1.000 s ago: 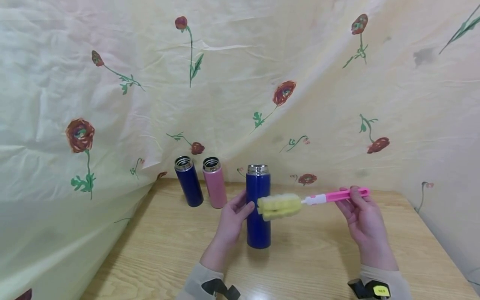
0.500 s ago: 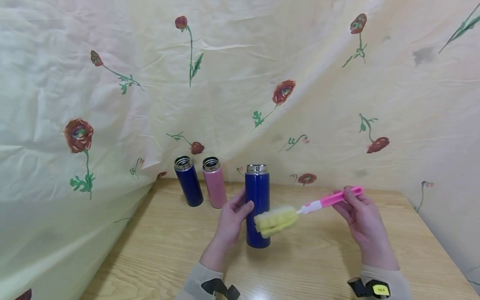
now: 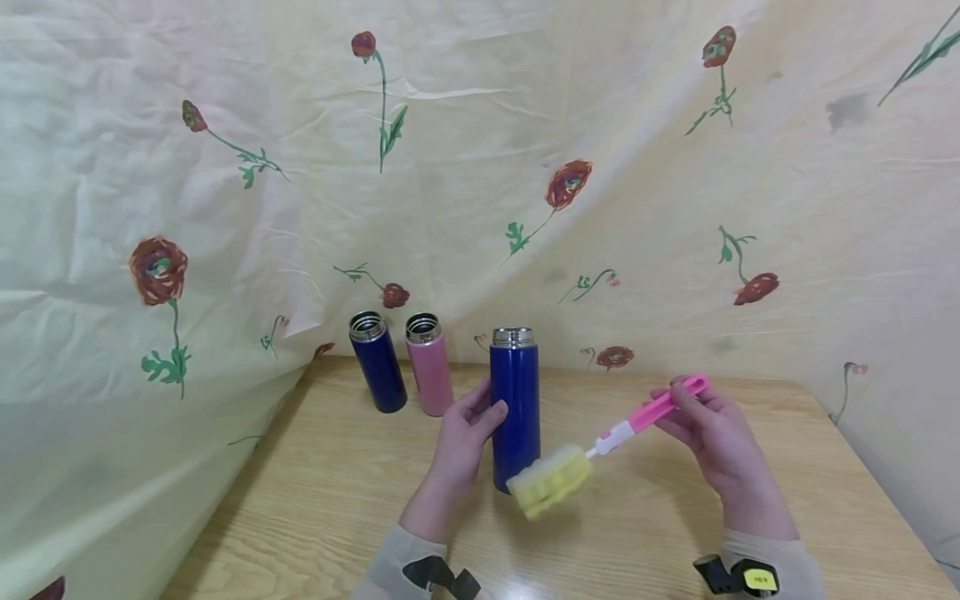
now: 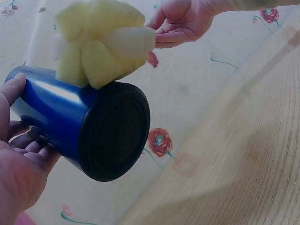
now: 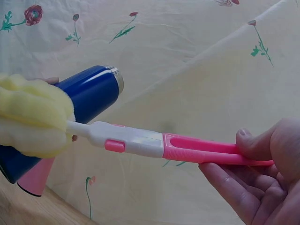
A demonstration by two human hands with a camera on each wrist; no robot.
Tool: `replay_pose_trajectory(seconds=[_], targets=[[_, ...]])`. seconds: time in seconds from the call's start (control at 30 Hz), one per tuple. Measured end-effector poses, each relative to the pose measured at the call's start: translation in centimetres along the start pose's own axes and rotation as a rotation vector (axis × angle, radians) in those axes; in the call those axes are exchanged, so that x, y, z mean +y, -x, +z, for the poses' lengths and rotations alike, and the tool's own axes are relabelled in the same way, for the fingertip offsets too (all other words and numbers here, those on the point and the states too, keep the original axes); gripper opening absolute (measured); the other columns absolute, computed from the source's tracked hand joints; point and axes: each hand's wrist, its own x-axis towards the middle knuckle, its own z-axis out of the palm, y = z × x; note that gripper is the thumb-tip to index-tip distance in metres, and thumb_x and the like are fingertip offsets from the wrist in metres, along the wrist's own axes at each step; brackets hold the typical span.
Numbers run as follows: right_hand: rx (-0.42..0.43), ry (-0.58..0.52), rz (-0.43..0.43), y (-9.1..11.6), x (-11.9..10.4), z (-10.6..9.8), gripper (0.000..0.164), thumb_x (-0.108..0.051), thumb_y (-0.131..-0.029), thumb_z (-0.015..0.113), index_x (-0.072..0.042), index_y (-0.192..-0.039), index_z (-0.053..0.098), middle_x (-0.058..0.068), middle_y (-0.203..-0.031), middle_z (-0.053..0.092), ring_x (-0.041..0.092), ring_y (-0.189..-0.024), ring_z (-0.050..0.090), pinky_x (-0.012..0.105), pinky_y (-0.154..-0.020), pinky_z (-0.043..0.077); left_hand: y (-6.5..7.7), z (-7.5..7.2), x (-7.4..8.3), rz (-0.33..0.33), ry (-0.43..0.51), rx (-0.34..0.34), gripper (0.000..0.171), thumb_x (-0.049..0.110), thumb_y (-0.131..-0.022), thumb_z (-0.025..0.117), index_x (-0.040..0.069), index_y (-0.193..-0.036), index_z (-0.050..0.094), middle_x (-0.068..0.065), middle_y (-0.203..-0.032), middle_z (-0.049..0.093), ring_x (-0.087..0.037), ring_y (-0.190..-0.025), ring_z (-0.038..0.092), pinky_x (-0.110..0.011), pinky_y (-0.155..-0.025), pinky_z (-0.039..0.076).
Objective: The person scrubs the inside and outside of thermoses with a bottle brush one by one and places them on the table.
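Held only by its handle (image 3: 660,407), the brush (image 3: 615,436) could twist, its sponge (image 3: 551,481) bumping the bottle (image 3: 515,392), apparently lifted, from a light grip. Right hand (image 3: 723,442), right of the bottle: narrow pinch on the handle; left hand (image 3: 461,442): wide curl around the bottle; sponge by the bottle's base, contact unclear

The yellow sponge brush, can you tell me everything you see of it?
The yellow sponge brush has a lumpy, soft-looking yellow and whitish head, a thin white neck, a white plastic-looking section with a pink button-like patch, and a slotted pink handle. The right hand pinches the handle. It tilts, head lowest, in front of the lower part of the tall blue bottle; whether they touch is hard to tell.
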Motion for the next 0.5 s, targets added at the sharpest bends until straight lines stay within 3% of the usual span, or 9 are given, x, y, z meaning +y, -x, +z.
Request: replay_pose_trajectory(seconds=[0.3, 0.5], targets=[[-0.014, 0.035, -0.011, -0.05, 0.05, 0.09, 0.02, -0.008, -0.114, 0.051, -0.007, -0.114, 0.071, 0.006, -0.108, 0.081, 0.019, -0.1, 0.079, 0.031, -0.089, 0.062, -0.04, 0.16, 0.12, 0.014, 0.01, 0.004, 0.061, 0.016, -0.107, 0.067, 0.001, -0.161, 0.044, -0.021, -0.154, 0.057, -0.034, -0.14, 0.057, -0.052, -0.117, 0.046], [0.068, -0.118, -0.035, 0.01, -0.07, -0.07, 0.017, -0.01, -0.113, 0.053, -0.007, -0.112, 0.07, 0.007, -0.108, 0.08, 0.019, -0.1, 0.079, 0.03, -0.089, 0.061, -0.05, 0.23, 0.08, 0.014, 0.018, -0.02, 0.061, 0.014, -0.106, 0.068, -0.001, -0.161, 0.043, -0.022, -0.155, 0.055, -0.034, -0.141, 0.057, -0.049, -0.116, 0.046]])
